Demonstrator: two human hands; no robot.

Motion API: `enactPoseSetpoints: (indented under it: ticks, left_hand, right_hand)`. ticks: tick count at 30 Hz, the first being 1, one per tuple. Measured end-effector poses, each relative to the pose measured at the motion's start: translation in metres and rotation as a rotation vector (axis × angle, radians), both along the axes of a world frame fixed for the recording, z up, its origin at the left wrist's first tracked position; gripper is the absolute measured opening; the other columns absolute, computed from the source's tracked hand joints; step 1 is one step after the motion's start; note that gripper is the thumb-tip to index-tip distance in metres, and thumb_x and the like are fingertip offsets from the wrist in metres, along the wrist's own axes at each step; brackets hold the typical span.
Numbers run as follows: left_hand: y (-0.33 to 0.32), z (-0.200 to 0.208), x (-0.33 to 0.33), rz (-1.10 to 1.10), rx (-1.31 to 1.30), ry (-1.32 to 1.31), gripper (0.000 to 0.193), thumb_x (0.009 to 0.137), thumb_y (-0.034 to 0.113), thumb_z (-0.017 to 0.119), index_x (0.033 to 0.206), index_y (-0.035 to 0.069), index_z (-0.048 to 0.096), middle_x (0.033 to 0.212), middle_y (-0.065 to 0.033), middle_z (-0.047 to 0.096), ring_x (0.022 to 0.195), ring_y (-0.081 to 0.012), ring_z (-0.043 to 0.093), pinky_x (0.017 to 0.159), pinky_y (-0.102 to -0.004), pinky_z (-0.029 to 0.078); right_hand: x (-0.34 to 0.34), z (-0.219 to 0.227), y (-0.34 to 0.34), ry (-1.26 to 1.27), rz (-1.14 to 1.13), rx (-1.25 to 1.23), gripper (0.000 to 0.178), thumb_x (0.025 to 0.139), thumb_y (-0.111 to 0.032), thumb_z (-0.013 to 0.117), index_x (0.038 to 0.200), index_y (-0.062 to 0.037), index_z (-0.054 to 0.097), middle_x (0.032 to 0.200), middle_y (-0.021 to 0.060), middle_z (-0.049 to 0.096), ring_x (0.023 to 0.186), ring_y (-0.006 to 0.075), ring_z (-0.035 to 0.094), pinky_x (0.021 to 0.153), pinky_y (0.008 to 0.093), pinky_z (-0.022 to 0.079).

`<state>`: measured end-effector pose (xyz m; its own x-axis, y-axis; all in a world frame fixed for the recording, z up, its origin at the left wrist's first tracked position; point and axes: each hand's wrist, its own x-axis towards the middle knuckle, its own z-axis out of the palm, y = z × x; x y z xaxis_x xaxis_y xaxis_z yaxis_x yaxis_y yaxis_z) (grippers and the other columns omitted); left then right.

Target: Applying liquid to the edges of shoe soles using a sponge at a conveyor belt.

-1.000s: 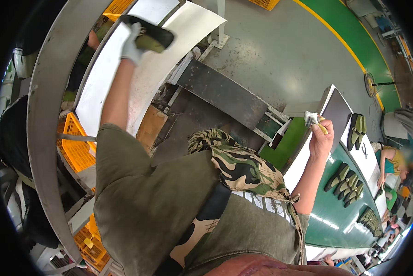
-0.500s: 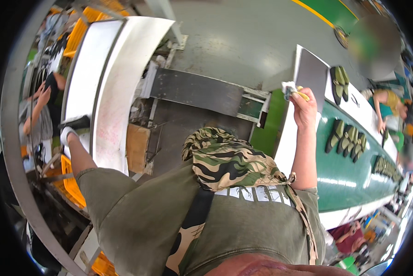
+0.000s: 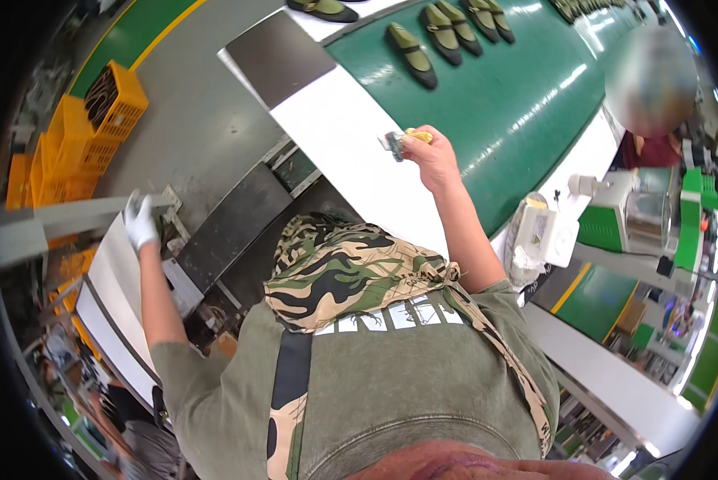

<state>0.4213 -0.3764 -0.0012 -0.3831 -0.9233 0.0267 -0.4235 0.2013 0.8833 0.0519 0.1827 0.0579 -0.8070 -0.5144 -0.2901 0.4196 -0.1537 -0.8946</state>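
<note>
My left hand (image 3: 140, 222), in a white glove, is raised at the left with its fingers stretched and nothing visible in them. It is beside the end of a white sloping panel (image 3: 112, 268), near a grey metal beam; whether it touches either I cannot tell. My bare right hand (image 3: 435, 160) pinches a small yellow-handled tool (image 3: 419, 137) with a dark grey-green head and a pale tip; its kind is unclear. The hand is above a white tabletop strip (image 3: 359, 152). Dark green strapped shoes (image 3: 411, 54) with black toes stand beyond it on a green belt (image 3: 519, 104).
Yellow crates (image 3: 87, 144) are stacked at the far left. A dark flat board (image 3: 235, 224) lies low between the two work surfaces. A black panel (image 3: 280, 58) covers the strip's far end. At the right are a white device (image 3: 539, 230) and a green-and-white machine (image 3: 607, 212). Other people are nearby.
My view has swung to the right. My left hand has left the dark shoe it was touching on the white panel and reaches forward with straightened fingers. My right hand keeps the yellow-handled tool.
</note>
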Motion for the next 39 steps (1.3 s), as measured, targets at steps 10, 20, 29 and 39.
enactPoseSetpoints:
  ticks: [10,20,29,39]
  left_hand:
    - [0.255,-0.003,-0.509,-1.39,-0.756,-0.382,0.066,0.069,0.022,0.079,0.13,0.009,0.056,0.134,-0.0114,0.057,0.117,-0.0293,0.058,0.103,-0.0356,0.045]
    - [0.377,-0.059,-0.719,-1.73,-1.454,-0.816,0.071,0.056,0.009,0.082,0.123,0.009,0.057,0.141,-0.0147,0.042,0.124,-0.0381,0.047,0.089,-0.0503,0.05]
    - [0.358,-0.016,-0.74,-1.718,-0.646,-0.847,0.049,0.061,0.031,0.084,0.097,0.001,0.074,0.101,-0.0214,0.07,0.097,-0.0321,0.068,0.085,-0.0357,0.053]
    - [0.351,0.077,-0.515,-1.58,0.051,0.533,0.064,0.068,0.018,0.09,0.121,0.002,0.059,0.116,-0.0079,0.066,0.106,-0.0181,0.064,0.092,-0.0326,0.052]
  right_hand:
    - [-0.019,-0.014,0.149,-0.098,-0.625,0.016,0.014,0.086,-0.009,0.072,0.091,-0.0066,0.059,0.085,0.0027,0.063,0.074,0.0125,0.061,0.067,0.0272,0.05]
    - [0.032,0.006,0.144,-0.222,-1.209,0.155,0.014,0.086,-0.008,0.071,0.088,-0.0075,0.057,0.084,0.0042,0.063,0.073,0.0157,0.061,0.067,0.0327,0.051]
    - [-0.009,-0.014,0.134,-0.237,-1.133,0.332,0.014,0.088,-0.012,0.07,0.093,-0.0053,0.059,0.083,0.0037,0.062,0.071,0.015,0.061,0.064,0.0318,0.052]
    - [-0.104,0.036,0.064,0.105,-0.815,0.186,0.02,0.08,-0.013,0.078,0.086,-0.0057,0.061,0.08,0.0012,0.062,0.071,0.0095,0.058,0.065,0.0252,0.047]
